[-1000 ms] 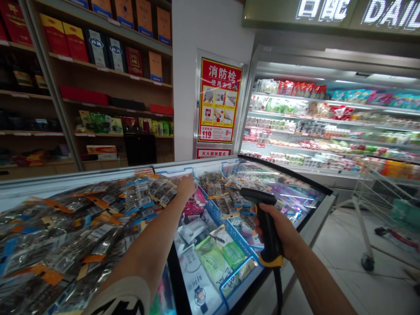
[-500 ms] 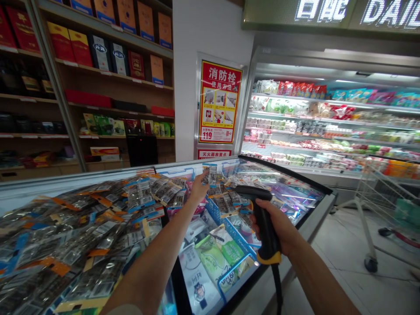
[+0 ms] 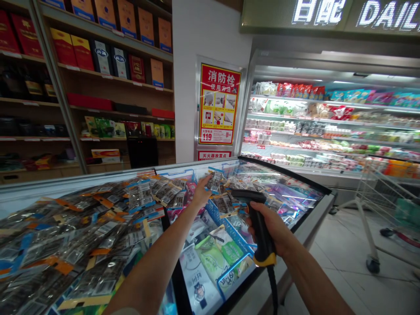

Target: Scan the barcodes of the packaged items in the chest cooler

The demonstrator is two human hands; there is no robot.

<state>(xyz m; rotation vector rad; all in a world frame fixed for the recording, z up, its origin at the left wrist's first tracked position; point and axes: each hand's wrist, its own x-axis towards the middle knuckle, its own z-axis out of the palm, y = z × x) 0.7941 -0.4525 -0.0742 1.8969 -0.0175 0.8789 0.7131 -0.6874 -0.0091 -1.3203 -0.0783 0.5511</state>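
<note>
My right hand (image 3: 271,227) is wrapped round the grip of a black and yellow barcode scanner (image 3: 262,232), its head pointing left over the freezer. A dark cable hangs from the handle. Stretched forward, my left hand (image 3: 202,192) has its fingers apart beside a small clear packet with a blue edge (image 3: 215,180). The fingertips reach the packet's left edge; whether they touch it I cannot tell. That packet lies on a pile of similar packets (image 3: 226,203) on the right. A larger heap of packets (image 3: 82,232), with orange and blue edges, spreads over the left side.
Under my hands is a chest freezer with a dark frame (image 3: 179,275) and blue wire baskets (image 3: 234,236) holding green and white bags (image 3: 213,258). A shopping cart (image 3: 377,205) stands right. Behind are wooden shelves (image 3: 108,78), a fire hydrant notice (image 3: 220,105) and a lit refrigerated display (image 3: 328,118).
The packet that my left hand held upright now lies lower on the pile, and the fingers have spread. My right hand has shifted slightly left and down with the barcode scanner.
</note>
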